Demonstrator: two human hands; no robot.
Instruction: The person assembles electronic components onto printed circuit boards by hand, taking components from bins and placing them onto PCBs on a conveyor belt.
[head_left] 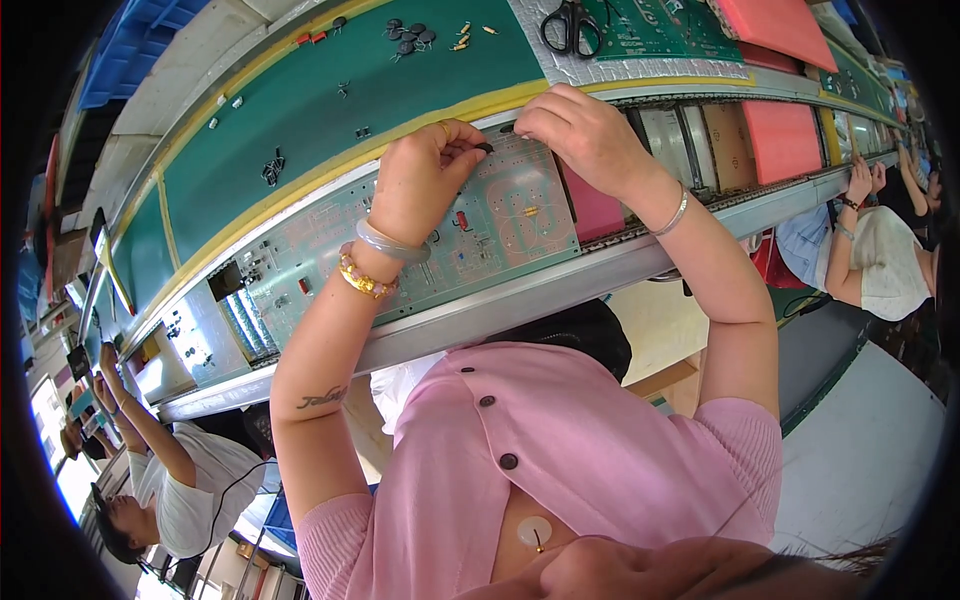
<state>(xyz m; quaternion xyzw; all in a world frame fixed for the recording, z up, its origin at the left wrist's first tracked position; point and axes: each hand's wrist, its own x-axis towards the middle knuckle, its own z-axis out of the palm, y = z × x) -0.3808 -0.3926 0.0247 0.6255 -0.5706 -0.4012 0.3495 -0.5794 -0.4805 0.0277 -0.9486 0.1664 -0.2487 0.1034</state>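
My left fingers (465, 135) pinch a small black part (484, 147) over the far side of the circuit board (505, 237). Part looks light and hard; hold by the body. Board is likely stiff, brittle; take it by the edges. Right fingers (541, 121) bunch just beside.

Unclear, left to right: mid-board (my left wrist covers it), the part's underside, whether the right fingertips grasp anything.

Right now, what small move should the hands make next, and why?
Probably lower the small dark part onto the circuit board: the left hand seems to pinch it over the board's far side, and the right hand is close enough to help steady it.
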